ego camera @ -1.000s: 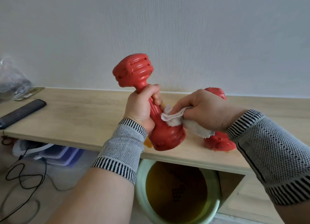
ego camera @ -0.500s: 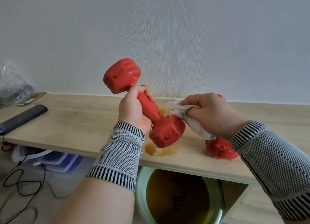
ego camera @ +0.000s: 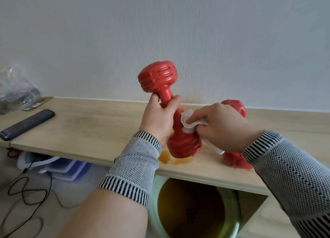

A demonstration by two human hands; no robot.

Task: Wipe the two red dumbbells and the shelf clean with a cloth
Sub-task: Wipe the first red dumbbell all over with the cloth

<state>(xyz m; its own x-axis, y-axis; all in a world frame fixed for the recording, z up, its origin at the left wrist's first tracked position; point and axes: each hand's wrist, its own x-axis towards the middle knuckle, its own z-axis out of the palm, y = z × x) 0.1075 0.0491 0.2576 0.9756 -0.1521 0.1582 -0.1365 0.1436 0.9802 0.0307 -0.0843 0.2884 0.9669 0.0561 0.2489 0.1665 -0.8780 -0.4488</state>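
Observation:
My left hand (ego camera: 159,120) grips the handle of a red dumbbell (ego camera: 158,77), held nearly upright above the wooden shelf (ego camera: 92,129). My right hand (ego camera: 221,127) holds a white cloth (ego camera: 189,125) against the lower part of the handle, just above the bottom head. The second red dumbbell (ego camera: 235,160) stands on the shelf behind my right hand, which partly hides it. An orange-brown spill (ego camera: 167,160) lies on the shelf under the held dumbbell.
A dark phone (ego camera: 26,124) lies on the shelf's left end, beside a clear plastic bag (ego camera: 16,89). Below the shelf edge sits a green bucket (ego camera: 230,232) with brownish liquid. Cables (ego camera: 26,193) and plastic containers (ego camera: 60,166) lie on the floor at left.
The held dumbbell has been turned from a leftward tilt to nearly upright. My right hand has slid the cloth along the handle toward the lower head.

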